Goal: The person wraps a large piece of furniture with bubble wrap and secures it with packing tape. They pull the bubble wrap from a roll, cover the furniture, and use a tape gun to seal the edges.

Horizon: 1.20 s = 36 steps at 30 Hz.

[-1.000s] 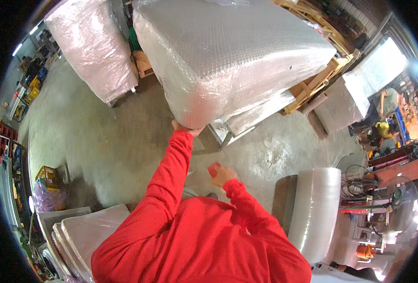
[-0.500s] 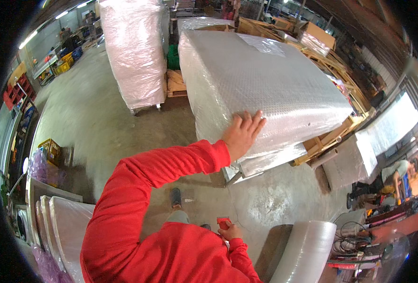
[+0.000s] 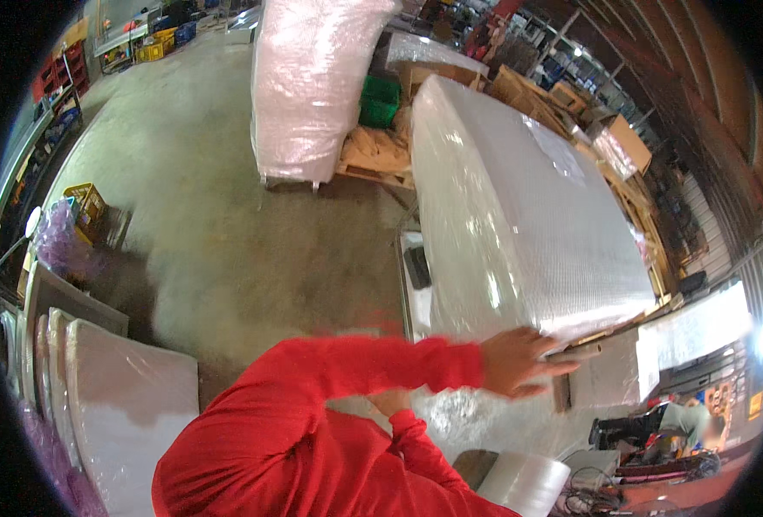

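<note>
My left hand [image 3: 526,362] reaches across in front of me with its fingers spread, open, at the near corner of a large bulky item wrapped in bubble wrap [image 3: 562,241]. Whether the fingers touch the wrap I cannot tell. Clear film covers the item's left side in shiny folds. Below my left forearm, part of my right hand [image 3: 390,401] shows; its fingers are hidden behind the red sleeve. A smeared red shape [image 3: 360,331] appears just above that sleeve, too blurred to name.
Another tall wrapped item [image 3: 308,95] stands on small feet at the back, beside a green crate [image 3: 380,102] and wooden pallet [image 3: 373,164]. Wrapped panels [image 3: 132,379] lean at left. A bubble wrap roll [image 3: 524,482] stands lower right. A person [image 3: 670,426] bends at far right.
My left hand has come off the wrapped item's top edge and moved right and nearer. My right hand, which held a red tape dispenser, has risen behind the left sleeve. The view has turned.
</note>
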Each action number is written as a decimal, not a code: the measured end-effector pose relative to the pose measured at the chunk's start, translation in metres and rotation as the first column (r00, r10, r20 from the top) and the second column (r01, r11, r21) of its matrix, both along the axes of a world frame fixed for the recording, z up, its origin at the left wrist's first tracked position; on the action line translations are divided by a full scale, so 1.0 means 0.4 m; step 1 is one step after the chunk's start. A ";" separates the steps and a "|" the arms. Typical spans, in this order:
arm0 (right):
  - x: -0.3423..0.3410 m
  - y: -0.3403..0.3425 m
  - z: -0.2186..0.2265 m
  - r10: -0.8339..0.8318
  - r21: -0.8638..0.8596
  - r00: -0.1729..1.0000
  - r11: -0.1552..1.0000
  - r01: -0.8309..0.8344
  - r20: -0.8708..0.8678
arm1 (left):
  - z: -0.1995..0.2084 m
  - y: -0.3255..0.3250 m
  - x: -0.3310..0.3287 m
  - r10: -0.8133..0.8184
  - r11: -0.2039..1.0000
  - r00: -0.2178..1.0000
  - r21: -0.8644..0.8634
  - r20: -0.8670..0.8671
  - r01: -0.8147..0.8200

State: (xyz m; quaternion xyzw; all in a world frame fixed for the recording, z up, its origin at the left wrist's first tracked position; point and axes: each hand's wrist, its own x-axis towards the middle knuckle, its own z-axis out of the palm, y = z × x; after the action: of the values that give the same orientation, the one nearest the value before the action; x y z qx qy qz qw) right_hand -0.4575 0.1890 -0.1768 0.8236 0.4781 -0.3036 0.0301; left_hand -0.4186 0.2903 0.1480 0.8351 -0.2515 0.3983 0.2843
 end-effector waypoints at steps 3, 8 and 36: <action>-0.063 0.126 0.032 -0.080 0.602 0.914 0.729 0.326 -0.398 | -0.179 0.220 -0.242 0.106 0.957 0.984 -0.255 -0.140 -0.140; -0.122 0.324 0.207 -0.025 0.637 0.785 0.568 0.520 -0.619 | -0.503 0.581 -0.576 -0.011 0.232 0.648 -0.632 -0.762 -0.739; 0.382 1.086 0.374 0.007 0.723 0.930 0.632 0.280 -0.367 | -0.350 1.484 0.048 -0.112 0.701 0.342 -0.318 -0.933 -0.639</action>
State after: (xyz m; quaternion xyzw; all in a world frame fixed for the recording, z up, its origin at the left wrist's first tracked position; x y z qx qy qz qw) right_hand -0.3048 0.6234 -0.0273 0.7285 0.4941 -0.2100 -0.4255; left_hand -0.3995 0.8838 0.0082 0.7849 0.2531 -0.0228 0.5651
